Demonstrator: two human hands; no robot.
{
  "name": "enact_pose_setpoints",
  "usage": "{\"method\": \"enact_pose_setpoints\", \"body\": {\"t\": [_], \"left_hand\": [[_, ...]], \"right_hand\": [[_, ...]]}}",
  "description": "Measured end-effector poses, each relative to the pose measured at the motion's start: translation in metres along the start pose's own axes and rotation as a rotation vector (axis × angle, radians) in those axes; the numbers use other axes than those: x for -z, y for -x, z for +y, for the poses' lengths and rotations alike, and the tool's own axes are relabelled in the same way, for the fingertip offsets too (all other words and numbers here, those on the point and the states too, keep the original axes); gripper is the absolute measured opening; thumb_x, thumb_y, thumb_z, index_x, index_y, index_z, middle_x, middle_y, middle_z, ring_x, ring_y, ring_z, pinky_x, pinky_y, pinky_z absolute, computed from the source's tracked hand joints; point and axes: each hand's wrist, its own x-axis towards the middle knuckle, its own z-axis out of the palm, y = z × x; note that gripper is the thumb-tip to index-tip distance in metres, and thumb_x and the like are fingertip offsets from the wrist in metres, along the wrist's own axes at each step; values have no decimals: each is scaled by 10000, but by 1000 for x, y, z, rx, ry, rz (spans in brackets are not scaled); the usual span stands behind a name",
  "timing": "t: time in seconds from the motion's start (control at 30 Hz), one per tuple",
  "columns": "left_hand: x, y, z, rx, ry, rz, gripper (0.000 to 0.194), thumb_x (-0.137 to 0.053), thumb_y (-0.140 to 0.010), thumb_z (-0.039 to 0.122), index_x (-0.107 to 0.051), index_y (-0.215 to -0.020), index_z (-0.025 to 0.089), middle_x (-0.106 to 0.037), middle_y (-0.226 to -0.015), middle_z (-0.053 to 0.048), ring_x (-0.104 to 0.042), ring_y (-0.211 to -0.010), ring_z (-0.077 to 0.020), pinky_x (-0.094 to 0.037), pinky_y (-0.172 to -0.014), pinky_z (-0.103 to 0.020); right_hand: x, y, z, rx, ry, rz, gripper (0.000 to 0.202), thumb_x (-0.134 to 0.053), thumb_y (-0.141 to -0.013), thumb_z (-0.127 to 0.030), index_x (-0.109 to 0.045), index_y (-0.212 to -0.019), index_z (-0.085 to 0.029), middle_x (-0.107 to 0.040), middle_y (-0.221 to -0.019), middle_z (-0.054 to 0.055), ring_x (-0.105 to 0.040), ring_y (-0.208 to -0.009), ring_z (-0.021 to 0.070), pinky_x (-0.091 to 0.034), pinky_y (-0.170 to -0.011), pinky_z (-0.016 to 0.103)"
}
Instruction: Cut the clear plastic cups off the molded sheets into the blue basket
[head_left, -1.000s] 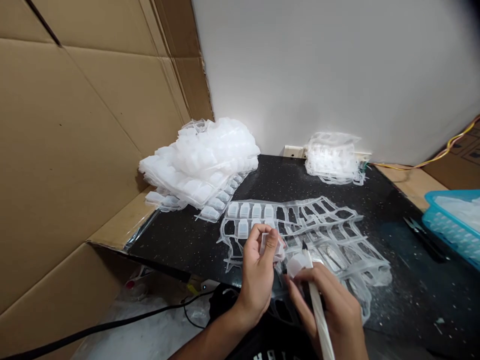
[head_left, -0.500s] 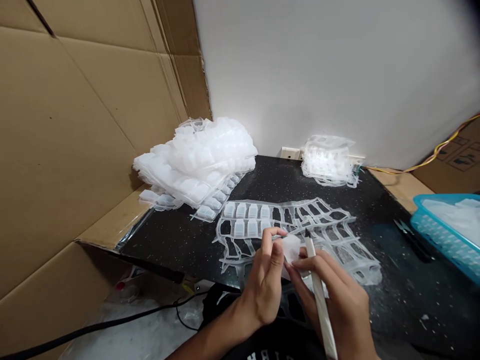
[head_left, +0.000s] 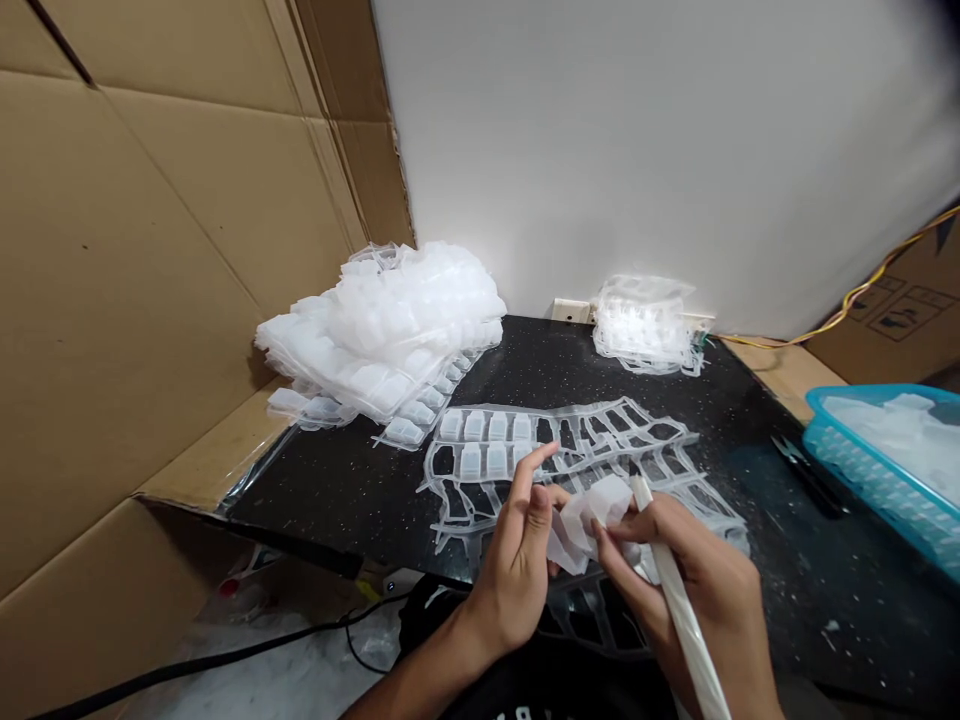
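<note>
Across the black table (head_left: 536, 355) spreads a clear plastic sheet (head_left: 497, 427) with many gaps. Over its near part, my left hand (head_left: 514, 575) curls loosely, forefinger raised; whether it grips, I can't tell. My right hand (head_left: 701, 565) clasps a white-handled tool (head_left: 686, 625) and pinches white plastic pieces (head_left: 609, 497), held between my hands. They look light, thin and bendable, perhaps slippery, so I'd take them gently by the edges.
</note>
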Motion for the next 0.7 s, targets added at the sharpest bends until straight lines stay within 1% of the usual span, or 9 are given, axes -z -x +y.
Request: {"method": "enact_pose_setpoints", "body": {"t": [0.13, 0.23, 0.3, 0.37, 0.43, 0.5, 0.57, 0.7], "left_hand": [[1, 3, 1, -33, 86, -77, 644, -323, -1002, 653, -356, -1525, 280, -662, -1005, -64, -526, -725, -162, -423, -685, -265], [2, 4, -1, -51, 139, -137, 690, -302, -972, 710, -377, -1507, 280, -626, -1132, -84, -551, -800, -177, -442, -754, -286], [3, 4, -2, -81, 131, -147, 707, -298, -961, 728, -395, -1491, 271, -590, -1195, -96, -569, -907, -206, -452, -834, -308], [3, 4, -3, -117, 112, -125, 703, -300, -962, 727, -421, -1474, 261, -568, -1237, -106, -560, -1039, -242, -442, -929, -333], [3, 3, -3, -123, 78, -91, 659, -328, -975, 697, -451, -1455, 262, -565, -1268, -106, -541, -1111, -257, -424, -982, -343], [3, 0, -3, -91, 31, -32, 563, -394, -994, 634, -491, -1418, 277, -574, -1277, -90, -541, -1124, -249, -420, -981, -330], [2, -3, -3, -51, 4, 30, 459, -459, -1003, 564, -535, -1358, 284, -589, -1261, -70, -539, -1142, -239, -412, -981, -317], [1, -8, -3, -50, 17, 105, 352, -487, -1008, 504, -575, -1257, 270, -606, -1213, -58, -523, -1190, -231, -372, -1031, -315]], "right_hand": [[1, 2, -3, 3, 23, 19, 167, -664, -915, -250, -545, -799, -234, -622, -780, 15, -606, -641, 138, -489, -594, 220], [-1, 3, -4, 88, 60, -2, 132, -643, -917, -198, -543, -839, -237, -657, -887, 41, -653, -719, 144, -515, -630, 218], [-4, 3, -6, 152, 66, -23, 136, -624, -913, -150, -533, -864, -239, -661, -934, 40, -671, -744, 132, -523, -648, 203], [-9, 2, -7, 170, 34, -51, 155, -591, -917, -121, -512, -857, -239, -634, -880, 20, -655, -703, 116, -513, -621, 185], [-15, 1, -9, 147, -12, -70, 164, -560, -922, -118, -487, -836, -237, -586, -808, 1, -613, -642, 108, -493, -578, 181], [-20, 1, -11, 124, -50, -101, 154, -543, -924, -129, -473, -837, -235, -557, -778, -9, -580, -619, 108, -480, -560, 183], [-25, 1, -11, 102, -75, -153, 137, -528, -931, -139, -465, -855, -234, -560, -793, -8, -579, -643, 114, -485, -585, 194], [-31, 4, -11, 53, -105, -234, 122, -513, -966, -165, -456, -882, -234, -578, -835, -1, -589, -692, 124, -498, -637, 214]]}}
